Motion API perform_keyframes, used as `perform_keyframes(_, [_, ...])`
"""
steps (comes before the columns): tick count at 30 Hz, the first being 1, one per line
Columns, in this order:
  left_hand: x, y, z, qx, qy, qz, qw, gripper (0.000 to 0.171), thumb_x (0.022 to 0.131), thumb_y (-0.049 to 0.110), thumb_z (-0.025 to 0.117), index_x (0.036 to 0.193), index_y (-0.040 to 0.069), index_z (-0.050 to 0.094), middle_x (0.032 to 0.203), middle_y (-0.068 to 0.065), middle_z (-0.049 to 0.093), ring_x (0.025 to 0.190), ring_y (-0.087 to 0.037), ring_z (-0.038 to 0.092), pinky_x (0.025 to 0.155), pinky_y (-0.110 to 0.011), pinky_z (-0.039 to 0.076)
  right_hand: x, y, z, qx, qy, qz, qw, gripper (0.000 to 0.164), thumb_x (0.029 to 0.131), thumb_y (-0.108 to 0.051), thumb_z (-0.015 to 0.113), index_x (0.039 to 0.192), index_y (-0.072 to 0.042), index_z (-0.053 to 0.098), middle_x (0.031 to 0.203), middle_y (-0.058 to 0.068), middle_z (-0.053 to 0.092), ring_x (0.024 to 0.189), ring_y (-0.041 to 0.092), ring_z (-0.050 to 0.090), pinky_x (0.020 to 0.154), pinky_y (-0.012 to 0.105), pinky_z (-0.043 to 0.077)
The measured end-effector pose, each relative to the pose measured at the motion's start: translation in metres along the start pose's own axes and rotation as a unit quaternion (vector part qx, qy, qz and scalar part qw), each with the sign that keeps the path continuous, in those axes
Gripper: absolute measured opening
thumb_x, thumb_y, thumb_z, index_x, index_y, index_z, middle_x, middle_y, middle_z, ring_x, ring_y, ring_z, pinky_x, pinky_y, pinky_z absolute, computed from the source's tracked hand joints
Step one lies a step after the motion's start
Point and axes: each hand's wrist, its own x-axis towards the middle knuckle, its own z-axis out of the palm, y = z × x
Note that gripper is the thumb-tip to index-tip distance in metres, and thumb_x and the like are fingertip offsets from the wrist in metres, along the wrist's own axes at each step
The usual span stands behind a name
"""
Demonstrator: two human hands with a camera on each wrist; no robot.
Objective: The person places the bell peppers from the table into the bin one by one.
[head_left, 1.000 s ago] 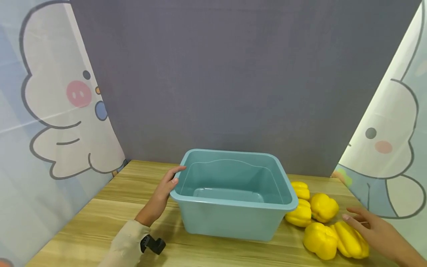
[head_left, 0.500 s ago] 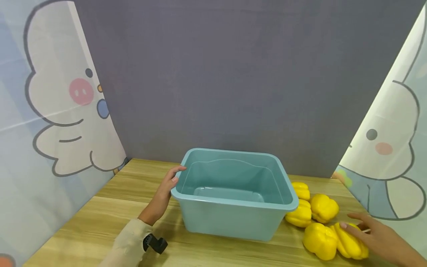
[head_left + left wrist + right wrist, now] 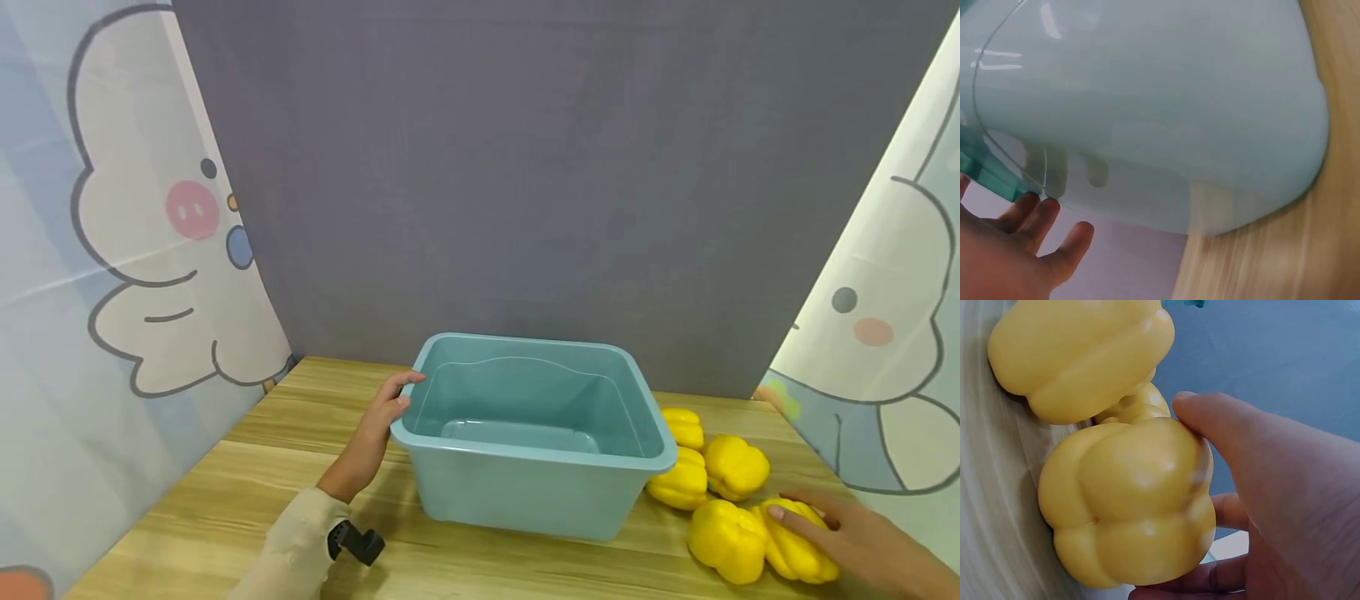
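A light blue-green plastic bin (image 3: 525, 492) stands upright on the wooden table, nothing inside it. My left hand (image 3: 378, 429) holds its left rim; in the left wrist view several fingers (image 3: 1072, 247) lie against the outer wall. At the bin's right lies a group of yellow bell peppers. My right hand (image 3: 855, 537) grips the nearest right-hand one, a yellow bell pepper (image 3: 1141, 506), thumb on top and fingers curled round its far side. That pepper sits on the table, close beside another yellow bell pepper (image 3: 727, 542).
More yellow bell peppers (image 3: 737, 467) lie behind, some right against the bin's right side. A grey cloth backdrop (image 3: 525, 167) rises at the table's back edge, with cartoon-printed curtains (image 3: 150, 333) at both sides. A black strap device (image 3: 356, 542) sits on the left wrist.
My right hand has come down from above the bell pepper and taken hold of it. The left hand stays on the bin's rim. The head view has turned slightly.
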Motion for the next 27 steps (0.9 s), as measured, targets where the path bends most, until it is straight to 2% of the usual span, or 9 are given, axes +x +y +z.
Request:
perform_keyframes(7, [0.000,0.003,0.000,0.000,-0.002,-0.014,0.9999,0.054,0.108,0.037,0.032,0.155,0.010,0.034,0.160,-0.008,0.026,0.143,-0.034,0.027,0.107,-0.061,0.024,0.004,0.005,0.003,-0.001,-0.004,-0.008,1.000,0.085,0.100,-0.063,0.039,0.136,0.014,0.048,0.123,0.043,0.051,0.101,0.051,0.058,0.075,0.065,0.046])
perform_keyframes(11, [0.000,0.003,0.001,-0.001,0.000,-0.016,0.9999,0.053,0.107,0.034,0.035,0.154,0.009,0.035,0.160,-0.009,0.025,0.143,-0.036,0.026,0.107,-0.062,0.024,0.002,0.002,0.002,0.008,-0.011,-0.007,1.000,0.087,0.100,-0.064,0.041,0.136,0.015,0.046,0.124,0.044,0.050,0.101,0.049,0.058,0.074,0.064,0.046])
perform_keyframes(18, [0.004,-0.003,0.005,-0.008,-0.015,-0.023,0.9996,0.052,0.106,0.037,0.034,0.153,0.014,0.036,0.161,-0.007,0.023,0.145,-0.034,0.023,0.109,-0.060,0.023,-0.003,0.006,-0.002,-0.005,-0.008,0.039,0.999,0.090,0.098,-0.067,0.043,0.132,0.016,0.046,0.101,0.036,0.059,0.084,0.040,0.061,0.070,0.058,0.049])
perform_keyframes(21, [0.004,-0.003,0.005,-0.006,-0.007,-0.031,0.9995,0.052,0.105,0.039,0.034,0.151,0.014,0.038,0.160,-0.006,0.024,0.143,-0.033,0.026,0.108,-0.059,0.024,0.001,0.005,-0.001,-0.011,0.000,0.044,0.999,0.091,0.097,-0.068,0.042,0.130,0.016,0.047,0.096,0.031,0.061,0.080,0.036,0.060,0.069,0.058,0.049])
perform_keyframes(24, [0.004,-0.001,0.002,-0.002,-0.001,-0.035,0.9994,0.052,0.104,0.039,0.035,0.149,0.013,0.039,0.159,-0.007,0.025,0.141,-0.033,0.028,0.106,-0.057,0.027,0.006,0.002,0.001,-0.023,0.007,0.034,0.999,0.092,0.096,-0.069,0.042,0.129,0.016,0.048,0.098,0.032,0.062,0.080,0.036,0.060,0.070,0.059,0.048])
perform_keyframes(27, [0.003,0.003,-0.001,0.002,-0.002,-0.037,0.9993,0.052,0.103,0.039,0.035,0.149,0.012,0.039,0.158,-0.007,0.026,0.139,-0.034,0.031,0.104,-0.055,0.030,0.011,0.001,0.002,-0.031,0.004,0.026,0.999,0.092,0.095,-0.070,0.043,0.130,0.016,0.047,0.105,0.038,0.059,0.084,0.042,0.060,0.071,0.062,0.048])
